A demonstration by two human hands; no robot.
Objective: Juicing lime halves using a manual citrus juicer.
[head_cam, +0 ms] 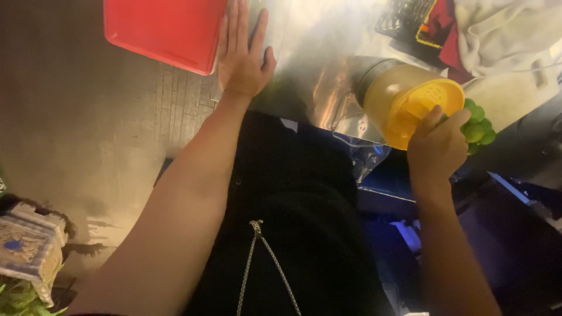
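My right hand (pixel 438 146) is closed around a bunch of green grapes (pixel 477 126), right at the mouth of a yellow jar-like container (pixel 404 102) lying on its side on a shiny metal counter (pixel 316 41). My left hand (pixel 243 55) rests flat with fingers spread on the counter, beside the edge of a red tray (pixel 164 29). My black-clothed body with a hanging chain fills the lower middle.
A clear plastic bag (pixel 357 137) lies at the counter's front edge under the yellow container. White cloth (pixel 503 29) and a dark wire basket (pixel 404 17) sit at the back right. A patterned ceramic pot (pixel 26 251) with a plant stands on the floor at lower left.
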